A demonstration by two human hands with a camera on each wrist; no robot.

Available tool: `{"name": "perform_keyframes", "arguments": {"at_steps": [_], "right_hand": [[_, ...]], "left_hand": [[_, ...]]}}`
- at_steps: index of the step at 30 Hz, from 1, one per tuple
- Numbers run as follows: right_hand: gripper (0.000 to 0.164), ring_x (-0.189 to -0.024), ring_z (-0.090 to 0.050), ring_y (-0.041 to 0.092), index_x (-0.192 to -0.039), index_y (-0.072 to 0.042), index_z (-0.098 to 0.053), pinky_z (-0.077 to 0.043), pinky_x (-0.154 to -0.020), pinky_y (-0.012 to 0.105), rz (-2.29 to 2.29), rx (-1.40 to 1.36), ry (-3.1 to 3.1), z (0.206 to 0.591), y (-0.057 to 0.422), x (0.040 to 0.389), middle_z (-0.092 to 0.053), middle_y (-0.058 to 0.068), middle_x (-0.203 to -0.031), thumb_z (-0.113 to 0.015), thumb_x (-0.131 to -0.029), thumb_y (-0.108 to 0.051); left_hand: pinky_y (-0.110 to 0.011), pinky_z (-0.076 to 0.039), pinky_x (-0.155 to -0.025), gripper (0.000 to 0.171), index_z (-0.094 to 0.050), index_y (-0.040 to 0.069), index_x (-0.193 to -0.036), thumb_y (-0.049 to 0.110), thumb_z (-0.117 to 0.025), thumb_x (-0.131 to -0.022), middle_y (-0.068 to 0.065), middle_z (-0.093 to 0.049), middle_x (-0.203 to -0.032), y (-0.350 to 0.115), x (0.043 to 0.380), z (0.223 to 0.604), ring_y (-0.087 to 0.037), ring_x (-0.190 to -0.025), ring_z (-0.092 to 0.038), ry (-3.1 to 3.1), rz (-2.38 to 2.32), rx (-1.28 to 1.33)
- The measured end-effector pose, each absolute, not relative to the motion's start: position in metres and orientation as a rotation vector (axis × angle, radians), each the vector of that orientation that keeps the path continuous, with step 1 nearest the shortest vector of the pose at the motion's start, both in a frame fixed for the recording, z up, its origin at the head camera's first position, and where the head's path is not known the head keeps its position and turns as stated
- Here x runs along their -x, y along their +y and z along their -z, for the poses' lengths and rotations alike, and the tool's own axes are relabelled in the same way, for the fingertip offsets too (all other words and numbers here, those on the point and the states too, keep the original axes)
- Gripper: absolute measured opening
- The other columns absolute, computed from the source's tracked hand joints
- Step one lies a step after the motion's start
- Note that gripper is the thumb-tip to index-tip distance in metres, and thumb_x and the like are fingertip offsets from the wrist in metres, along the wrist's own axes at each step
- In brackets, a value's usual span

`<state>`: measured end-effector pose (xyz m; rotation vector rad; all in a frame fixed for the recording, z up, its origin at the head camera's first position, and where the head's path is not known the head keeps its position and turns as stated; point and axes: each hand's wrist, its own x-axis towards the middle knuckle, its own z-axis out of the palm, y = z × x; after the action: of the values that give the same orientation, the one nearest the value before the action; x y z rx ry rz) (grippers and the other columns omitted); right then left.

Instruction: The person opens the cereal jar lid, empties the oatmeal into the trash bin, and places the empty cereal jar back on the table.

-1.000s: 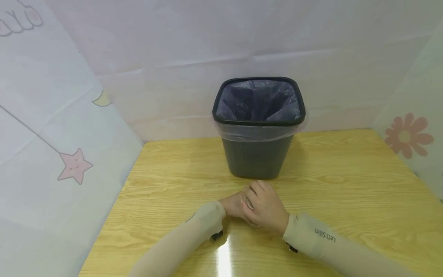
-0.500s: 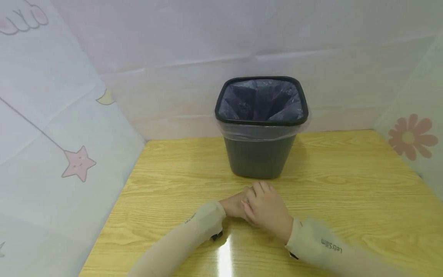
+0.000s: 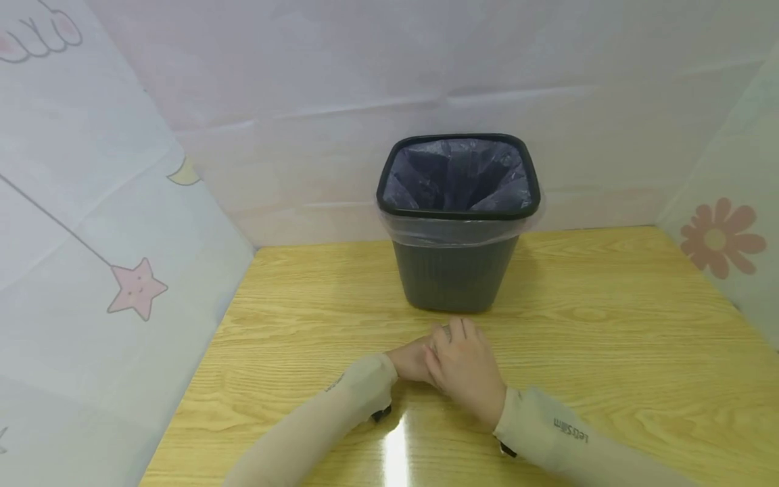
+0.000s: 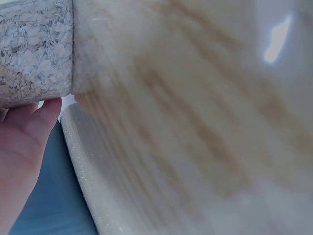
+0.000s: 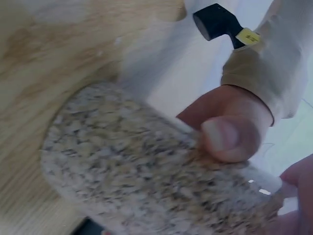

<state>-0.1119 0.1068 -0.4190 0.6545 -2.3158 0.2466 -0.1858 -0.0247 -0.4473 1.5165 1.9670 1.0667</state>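
A clear jar [image 5: 122, 161] full of pale, oat-like flakes fills much of the right wrist view, lying tilted over the wood-grain table. The thumb of my left hand [image 3: 410, 360] presses its side there, near one end. Curled over that same end is my right hand [image 3: 468, 365], its fingers at the right edge of the right wrist view. The left wrist view has the jar at upper left, with left-hand fingertips touching its lower edge. From the head, both hands meet and cover nearly all of the jar; whether a lid is on cannot be told.
Just beyond the hands stands a dark waste bin [image 3: 453, 270], lined with a translucent bag folded over its rim. Behind it rises a pale wall sheet [image 3: 304, 155]; printed side panels flank the table [image 3: 292, 304]. A small wrist camera [image 5: 217, 24] sits on the left sleeve.
My right hand and wrist have shifted and turned slightly against the left hand, which stays in place. A grey bit now shows between the right fingers. The bin is unmoved.
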Motion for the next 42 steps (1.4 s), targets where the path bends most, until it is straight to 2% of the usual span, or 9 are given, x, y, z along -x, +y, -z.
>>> {"name": "perform_keyframes", "arguments": {"at_steps": [4, 9, 12, 18, 24, 28, 34, 37, 42], "right_hand": [[0.037, -0.067, -0.048, 0.03, -0.081, 0.001, -0.057, -0.045, -0.055, 0.041, -0.267, -0.686, -2.265, 0.423, 0.109, 0.116, -0.05, 0.015, -0.074, -0.038, -0.094, -0.027], [0.052, -0.069, -0.05, 0.032, -0.086, 0.005, -0.062, -0.046, -0.06, 0.044, -0.283, -0.745, -2.219, 0.424, 0.112, 0.12, -0.052, 0.017, -0.076, -0.029, -0.101, -0.031], [0.054, -0.071, -0.052, 0.032, -0.088, 0.006, -0.064, -0.047, -0.063, 0.045, -0.308, -0.785, -2.212, 0.423, 0.114, 0.121, -0.054, 0.017, -0.077, -0.028, -0.102, -0.032], [0.048, -0.073, -0.052, 0.029, -0.085, 0.003, -0.065, -0.046, -0.064, 0.042, -0.376, -0.897, -2.177, 0.423, 0.119, 0.124, -0.055, 0.013, -0.079, -0.032, -0.1, -0.028], [0.045, -0.073, -0.049, 0.024, -0.082, -0.003, -0.063, -0.044, -0.065, 0.038, -0.39, -1.033, -2.161, 0.421, 0.126, 0.129, -0.053, 0.008, -0.079, -0.032, -0.102, -0.03], [0.048, -0.073, -0.049, 0.025, -0.086, -0.002, -0.064, -0.044, -0.064, 0.038, -0.344, -1.02, -2.185, 0.418, 0.126, 0.128, -0.054, 0.01, -0.081, -0.029, -0.103, -0.03], [0.037, -0.077, -0.055, 0.035, -0.083, 0.002, -0.06, -0.05, -0.064, 0.046, -0.283, -0.817, -2.251, 0.419, 0.116, 0.117, -0.057, 0.018, -0.084, -0.039, -0.094, -0.026], [0.041, -0.077, -0.056, 0.037, -0.084, 0.004, -0.058, -0.051, -0.063, 0.047, -0.286, -0.716, -2.283, 0.42, 0.112, 0.113, -0.057, 0.022, -0.084, -0.039, -0.096, -0.031], [0.045, -0.076, -0.056, 0.035, -0.089, 0.006, -0.062, -0.051, -0.063, 0.045, -0.325, -0.662, -2.289, 0.422, 0.109, 0.114, -0.057, 0.02, -0.083, -0.042, -0.096, -0.034]], "left_hand": [[-0.018, -0.038, -0.101, 0.068, -0.042, -0.007, -0.137, 0.003, -0.077, -0.08, -0.016, -0.053, -0.131, -0.024, 0.189, 0.448, -0.009, -0.117, -0.048, 1.963, -1.044, -1.519], [-0.018, -0.042, -0.097, 0.064, -0.045, -0.004, -0.132, 0.001, -0.078, -0.078, -0.014, -0.055, -0.126, -0.021, 0.193, 0.451, -0.003, -0.109, -0.049, 1.922, -1.061, -1.43], [-0.018, -0.044, -0.094, 0.061, -0.049, -0.003, -0.129, -0.001, -0.079, -0.076, -0.013, -0.057, -0.123, -0.021, 0.194, 0.453, -0.001, -0.105, -0.05, 1.895, -1.08, -1.388], [-0.013, -0.044, -0.089, 0.052, -0.056, -0.004, -0.121, 0.003, -0.08, -0.075, -0.01, -0.062, -0.113, -0.017, 0.189, 0.441, -0.002, -0.098, -0.052, 1.996, -0.97, -1.613], [-0.015, -0.047, -0.087, 0.06, -0.05, -0.01, -0.122, -0.005, -0.081, -0.07, -0.017, -0.061, -0.113, -0.021, 0.177, 0.418, 0.0, -0.095, -0.051, 1.946, -1.051, -1.513], [-0.015, -0.046, -0.088, 0.062, -0.048, -0.011, -0.124, -0.006, -0.08, -0.071, -0.018, -0.059, -0.115, -0.022, 0.178, 0.417, 0.0, -0.097, -0.05, 1.933, -1.062, -1.524], [-0.02, -0.036, -0.104, 0.066, -0.041, -0.012, -0.135, 0.001, -0.076, -0.079, -0.021, -0.053, -0.13, -0.021, 0.182, 0.437, -0.019, -0.119, -0.051, 2.036, -1.044, -1.689], [-0.022, -0.032, -0.108, 0.071, -0.037, -0.01, -0.139, 0.003, -0.076, -0.082, -0.02, -0.048, -0.138, -0.022, 0.182, 0.447, -0.022, -0.127, -0.046, 2.076, -1.04, -1.61], [-0.02, -0.037, -0.103, 0.075, -0.04, -0.006, -0.139, 0.001, -0.08, -0.076, -0.016, -0.051, -0.135, -0.024, 0.182, 0.452, -0.018, -0.121, -0.049, 2.062, -1.082, -1.379]]}}
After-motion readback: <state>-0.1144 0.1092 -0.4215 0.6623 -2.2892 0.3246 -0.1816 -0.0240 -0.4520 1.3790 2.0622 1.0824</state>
